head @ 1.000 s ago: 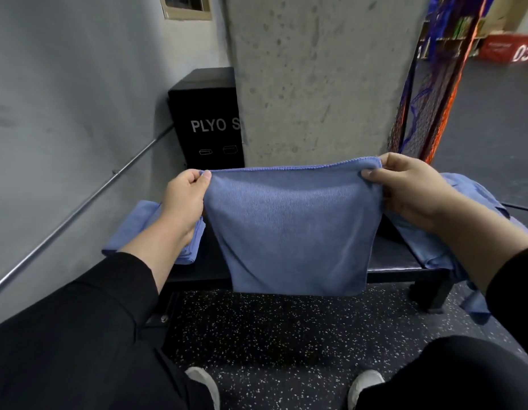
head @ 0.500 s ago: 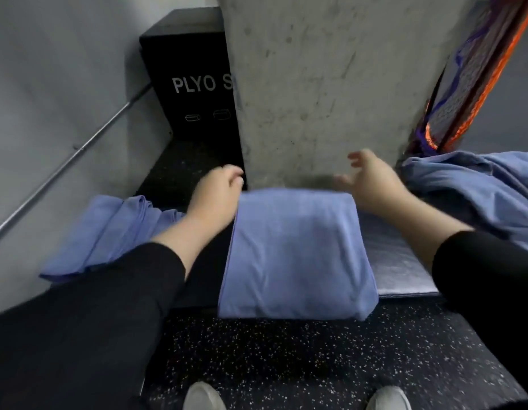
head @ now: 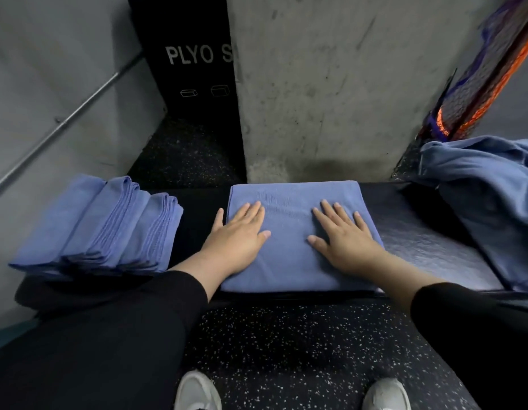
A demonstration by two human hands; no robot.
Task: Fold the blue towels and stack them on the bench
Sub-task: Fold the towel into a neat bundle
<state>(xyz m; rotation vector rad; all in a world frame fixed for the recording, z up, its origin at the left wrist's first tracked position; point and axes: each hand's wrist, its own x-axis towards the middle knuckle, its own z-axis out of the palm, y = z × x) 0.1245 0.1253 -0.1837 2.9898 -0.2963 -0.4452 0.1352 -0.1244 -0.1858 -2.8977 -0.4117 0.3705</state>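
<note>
Head view, looking down at a black padded bench (head: 428,241) with a slightly shiny top. Folded blue microfibre towel (head: 292,232) lies flat on the bench, roughly mid-bench, its near edge at the bench's front edge. Left hand (head: 236,235) rests palm-down on the towel's left part, fingers straight and together, thumb spread toward the middle; the little finger lies off the towel's left edge, on the bench. Right hand (head: 345,235) rests palm-down on the towel's right part, fingers straight and slightly fanned. Neither hand grasps anything; both lie flat and fully extended on the cloth. Black sleeves cover both forearms.

At the bench's left end: stack of folded blue towels (head: 106,229), layered edges facing the middle, apart from the towel under the hands. At the bench's right end: heap of unfolded blue towels (head: 487,202), crumpled, draped over the bench.

Behind the bench: grey concrete pillar (head: 330,84); left of it, behind the bench, a black box (head: 191,54) with white letters "PLYO S", rest hidden by the pillar. Orange-and-purple netting (head: 481,81) leans behind the bench's right end. In front of the bench: speckled black rubber floor (head: 286,350) and two white shoe tips (head: 197,392).
</note>
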